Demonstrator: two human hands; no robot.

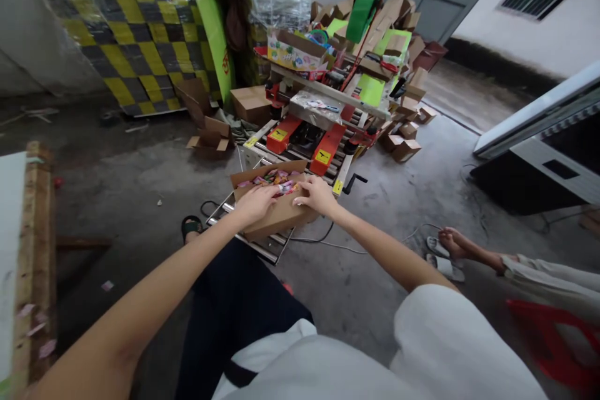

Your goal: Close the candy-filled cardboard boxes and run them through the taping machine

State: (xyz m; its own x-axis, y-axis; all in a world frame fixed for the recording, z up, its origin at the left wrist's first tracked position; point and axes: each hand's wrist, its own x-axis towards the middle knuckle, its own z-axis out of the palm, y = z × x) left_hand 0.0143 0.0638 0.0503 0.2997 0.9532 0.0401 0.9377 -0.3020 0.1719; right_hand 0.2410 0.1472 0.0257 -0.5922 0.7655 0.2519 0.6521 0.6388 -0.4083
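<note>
An open cardboard box (281, 215) full of small colourful packets (274, 180) lies on the near end of a roller conveyor (262, 250). My left hand (257, 201) rests on the box's near rim, fingers curled over the edge by the packets. My right hand (315, 194) lies on the box's right corner, fingers bent down onto the flap. Whether either hand pinches a packet is hidden.
Behind the box stands a red carton-sealing machine (307, 137) with a taped box (314, 109) on it. Piles of small cardboard boxes (403, 137) and green sheets lie beyond. Another person's sandalled feet (450, 250) rest on the right. A wooden pallet (32, 250) is on the left.
</note>
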